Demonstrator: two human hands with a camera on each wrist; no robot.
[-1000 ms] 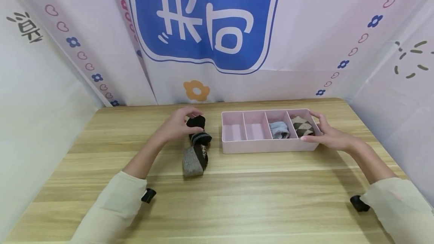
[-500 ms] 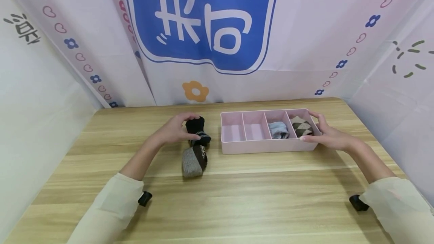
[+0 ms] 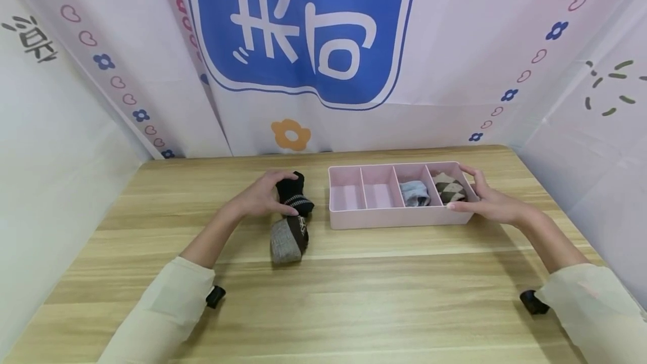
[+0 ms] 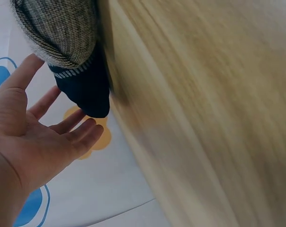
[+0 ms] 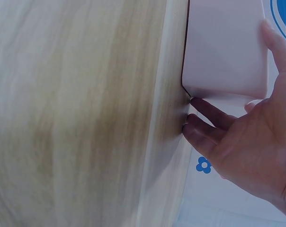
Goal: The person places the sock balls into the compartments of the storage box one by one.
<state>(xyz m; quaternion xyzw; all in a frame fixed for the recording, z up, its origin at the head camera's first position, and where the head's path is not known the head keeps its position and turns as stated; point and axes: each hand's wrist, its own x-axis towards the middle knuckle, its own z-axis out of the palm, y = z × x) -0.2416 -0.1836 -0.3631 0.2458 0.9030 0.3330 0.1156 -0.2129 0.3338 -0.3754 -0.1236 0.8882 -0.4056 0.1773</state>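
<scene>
My left hand (image 3: 260, 194) is spread at the left side of a rolled black sock (image 3: 290, 187) with grey stripes. Its fingertips reach the sock's far end, and the thumb touches near the striped end. In the left wrist view the fingers of the hand (image 4: 43, 132) are loosely bent beside the dark sock (image 4: 88, 87). A grey and brown rolled sock (image 3: 286, 243) lies just nearer. My right hand (image 3: 490, 202) holds the right end of a pink divided box (image 3: 394, 218), thumb at the front and forefinger at the back corner.
In the box's third compartment sits a light blue sock (image 3: 415, 192), and in the rightmost an argyle sock (image 3: 450, 184). The two left compartments show bare floors. Printed cloth (image 3: 434, 117) hangs behind the wooden table (image 3: 364, 296).
My left hand has drawn slightly left, and its thumb has moved nearer along the black sock, with the fingers spread wider. My right hand and the box stay in place.
</scene>
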